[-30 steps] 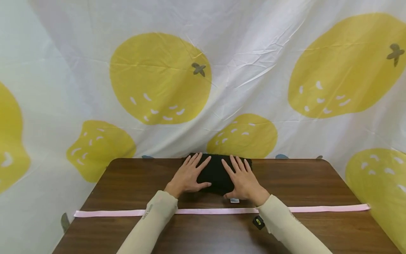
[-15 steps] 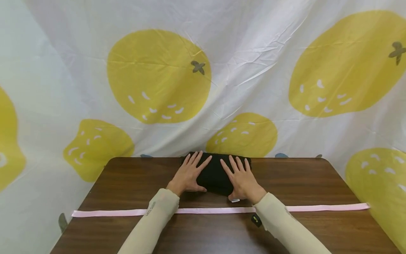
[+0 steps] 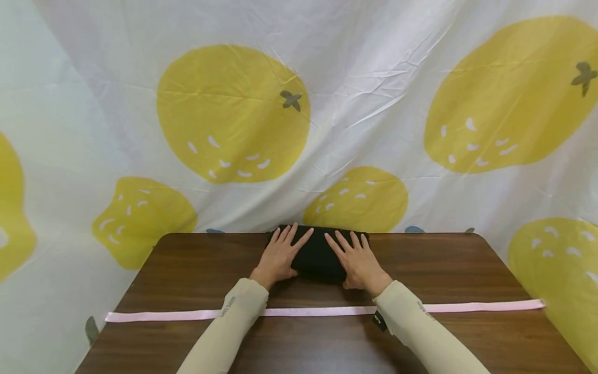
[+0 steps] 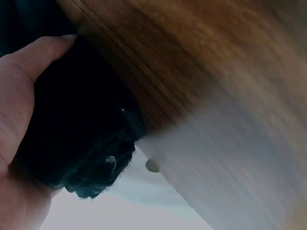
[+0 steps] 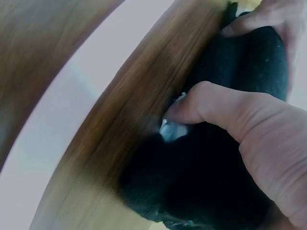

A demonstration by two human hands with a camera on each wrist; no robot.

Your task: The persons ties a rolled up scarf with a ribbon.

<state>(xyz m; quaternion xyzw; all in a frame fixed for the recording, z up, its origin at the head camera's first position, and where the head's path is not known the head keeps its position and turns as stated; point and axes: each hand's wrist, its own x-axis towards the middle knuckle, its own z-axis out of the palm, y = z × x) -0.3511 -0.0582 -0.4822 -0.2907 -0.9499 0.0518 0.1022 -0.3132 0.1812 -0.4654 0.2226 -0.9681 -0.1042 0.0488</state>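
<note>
A thick bundle of folded or rolled black cloth [image 3: 318,257] lies at the far edge of the wooden table, its ends fuzzy and layered in the wrist views. My left hand [image 3: 279,258] grips its left part, fingers spread over the top and thumb against the near side. On the right part my right hand [image 3: 361,264] holds it the same way. The right thumb [image 5: 216,103] is bent against the near side, right over a small white label [image 5: 171,130]. The cloth's underside is hidden.
A pink strip [image 3: 322,311] runs across the wooden table [image 3: 299,348] between me and the cloth. Behind the far edge hangs a white curtain [image 3: 355,130] with yellow lemon prints. A small black tag [image 3: 379,321] shows by my right sleeve.
Both thumbs have drawn in against the cloth's near side, and its near edge has shifted slightly away from me. The white label, visible before in the head view, is now hidden there.
</note>
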